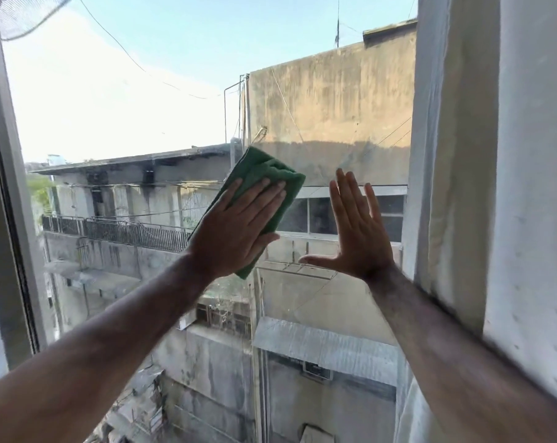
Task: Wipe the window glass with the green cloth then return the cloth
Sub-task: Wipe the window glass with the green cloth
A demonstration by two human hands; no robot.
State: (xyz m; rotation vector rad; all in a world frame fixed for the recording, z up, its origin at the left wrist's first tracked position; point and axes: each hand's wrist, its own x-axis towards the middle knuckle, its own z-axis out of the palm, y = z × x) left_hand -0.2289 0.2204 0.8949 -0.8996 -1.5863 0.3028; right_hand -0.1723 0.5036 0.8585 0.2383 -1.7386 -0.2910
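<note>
A folded green cloth (264, 177) lies flat against the window glass (126, 107) near the middle of the pane. My left hand (235, 228) presses on it with the palm and straight fingers, covering its lower half. My right hand (357, 231) rests flat on the glass just to the right of the cloth, fingers spread and pointing up, holding nothing. The two hands are a short gap apart.
A grey window frame (8, 193) runs down the left side. A pale curtain (456, 155) hangs along the right edge, close to my right forearm. Buildings and sky show through the glass.
</note>
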